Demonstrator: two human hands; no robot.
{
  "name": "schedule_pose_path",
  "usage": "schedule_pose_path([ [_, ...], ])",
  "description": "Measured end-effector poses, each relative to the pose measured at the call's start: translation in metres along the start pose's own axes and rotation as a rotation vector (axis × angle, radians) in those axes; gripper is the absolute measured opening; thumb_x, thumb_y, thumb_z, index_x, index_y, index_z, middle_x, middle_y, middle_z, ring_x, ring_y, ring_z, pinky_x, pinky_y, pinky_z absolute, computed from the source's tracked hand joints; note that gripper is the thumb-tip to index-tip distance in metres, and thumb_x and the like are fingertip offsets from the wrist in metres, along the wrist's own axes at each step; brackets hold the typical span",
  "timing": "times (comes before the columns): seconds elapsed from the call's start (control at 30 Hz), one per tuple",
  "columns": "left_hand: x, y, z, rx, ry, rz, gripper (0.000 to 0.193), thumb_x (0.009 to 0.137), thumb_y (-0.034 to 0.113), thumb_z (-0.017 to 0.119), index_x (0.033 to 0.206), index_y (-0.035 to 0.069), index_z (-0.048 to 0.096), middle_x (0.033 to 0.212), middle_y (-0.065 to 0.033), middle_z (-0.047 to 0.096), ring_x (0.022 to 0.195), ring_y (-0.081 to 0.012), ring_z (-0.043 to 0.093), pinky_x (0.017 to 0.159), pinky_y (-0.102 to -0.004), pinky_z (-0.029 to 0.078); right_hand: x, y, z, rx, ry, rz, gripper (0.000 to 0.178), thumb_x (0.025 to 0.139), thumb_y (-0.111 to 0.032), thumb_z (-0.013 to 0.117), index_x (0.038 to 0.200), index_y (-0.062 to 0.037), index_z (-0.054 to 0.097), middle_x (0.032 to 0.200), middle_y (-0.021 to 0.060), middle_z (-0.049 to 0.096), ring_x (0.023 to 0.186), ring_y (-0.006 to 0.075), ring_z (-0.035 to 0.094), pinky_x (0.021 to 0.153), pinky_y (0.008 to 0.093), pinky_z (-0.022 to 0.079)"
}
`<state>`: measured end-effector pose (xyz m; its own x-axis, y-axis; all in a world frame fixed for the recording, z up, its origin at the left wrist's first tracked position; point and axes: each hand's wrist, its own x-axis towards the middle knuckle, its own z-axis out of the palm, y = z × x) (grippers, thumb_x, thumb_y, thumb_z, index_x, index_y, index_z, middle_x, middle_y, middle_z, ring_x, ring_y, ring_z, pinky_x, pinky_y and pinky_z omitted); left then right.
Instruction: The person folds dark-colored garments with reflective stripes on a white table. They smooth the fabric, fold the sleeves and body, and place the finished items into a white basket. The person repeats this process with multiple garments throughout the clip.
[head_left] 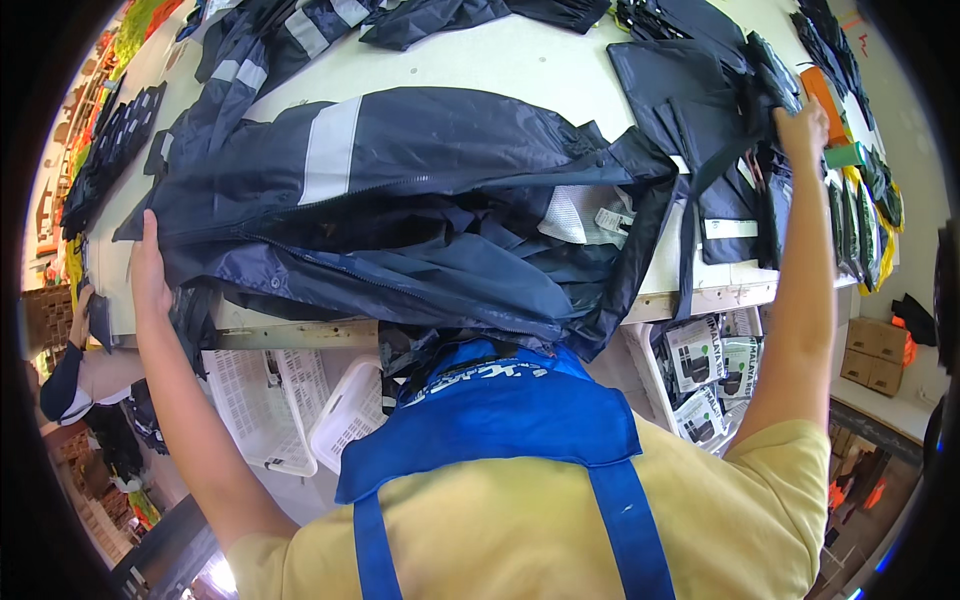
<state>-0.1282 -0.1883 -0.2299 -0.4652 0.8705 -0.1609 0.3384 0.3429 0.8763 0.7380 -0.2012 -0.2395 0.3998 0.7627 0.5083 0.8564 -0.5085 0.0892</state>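
Note:
A dark navy jacket (430, 130) with a pale reflective band lies spread before me. Its long zip is undone, and a white label shows inside near the collar. My left hand (151, 268) rests against the jacket's left end, fingers stretched upward along the cloth. Far to the right, my right hand (803, 132) is closed at the end of a dark fabric strip (728, 150). The strip runs over a pile of folded dark garments (665, 80). The right fingertips are partly hidden.
More dark garments with reflective bands (310, 30) lie along the table's (500, 65) far side. An orange box (825, 105) stands beside my right hand. Under the front edge are white crates (262, 400) and a bin of packaged goods (700, 360). Another person's arm (75, 320) shows at left.

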Motion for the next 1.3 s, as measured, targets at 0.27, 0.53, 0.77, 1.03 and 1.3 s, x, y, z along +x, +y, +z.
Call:
schedule_pose_path([
  [0.27, 0.011, 0.025, 0.015, -0.036, -0.131, 0.022, 0.057, 0.093, 0.05, 0.053, 0.104, -0.005, 0.062, 0.096, -0.007, 0.067, 0.082, -0.014, 0.064, 0.073, -0.028, 0.052, -0.306, -0.112, 0.042, 0.81, -0.6, 0.121, 0.108, 0.063, -0.015, 0.078, 0.145, 0.0036, 0.011, 0.139, 0.0303, 0.033, 0.128, 0.0411, 0.036, 0.108, 0.0421, 0.031],
  [0.53, 0.017, 0.015, 0.046, 0.292, -0.142, 0.059, 0.059, 0.091, 0.05, 0.056, 0.106, -0.006, 0.062, 0.1, -0.0099, 0.067, 0.088, -0.014, 0.061, 0.082, -0.0291, 0.047, -0.198, -0.012, 0.044, 0.411, -0.881, 0.089, 0.081, 0.073, -0.016, 0.076, 0.138, 0.0011, 0.032, 0.116, 0.0221, 0.056, 0.099, 0.0318, 0.061, 0.087, 0.0392, 0.05],
  [0.77, -0.051, 0.067, 0.068, 0.087, -0.417, 0.469, 0.055, 0.083, 0.025, 0.073, 0.126, -0.002, 0.051, 0.12, -0.0062, 0.059, 0.11, -0.0138, 0.053, 0.1, -0.029, 0.037, -0.206, -0.286, -0.113, 1.289, -0.849, -0.296, 0.02, 0.087, -0.014, 0.061, 0.103, -0.0048, 0.068, 0.094, 0.0091, 0.068, 0.087, 0.021, 0.065, 0.078, 0.0308, 0.05],
  [1.03, -0.096, 0.102, 0.071, 0.106, -0.509, 0.511, 0.054, 0.08, 0.02, 0.076, 0.122, -0.003, 0.053, 0.117, -0.0072, 0.061, 0.105, -0.0141, 0.055, 0.096, -0.0289, 0.042, -0.215, -0.441, -0.182, 1.224, -1.018, -0.468, 0.037, 0.088, -0.035, 0.063, 0.082, 0.001, 0.068, 0.071, 0.0154, 0.065, 0.069, 0.0275, 0.064, 0.07, 0.0353, 0.051],
  [1.3, -0.079, 0.117, 0.062, -0.032, -0.338, 0.539, 0.031, 0.086, 0.024, 0.07, 0.102, -0.002, 0.065, 0.095, -0.0037, 0.067, 0.08, -0.0076, 0.059, 0.076, -0.0246, 0.048, -0.21, -0.376, -0.147, 1.278, -0.813, -0.52, 0.029, 0.09, -0.029, 0.057, 0.09, -0.0006, 0.064, 0.086, 0.0232, 0.063, 0.085, 0.0417, 0.059, 0.077, 0.0427, 0.047],
])
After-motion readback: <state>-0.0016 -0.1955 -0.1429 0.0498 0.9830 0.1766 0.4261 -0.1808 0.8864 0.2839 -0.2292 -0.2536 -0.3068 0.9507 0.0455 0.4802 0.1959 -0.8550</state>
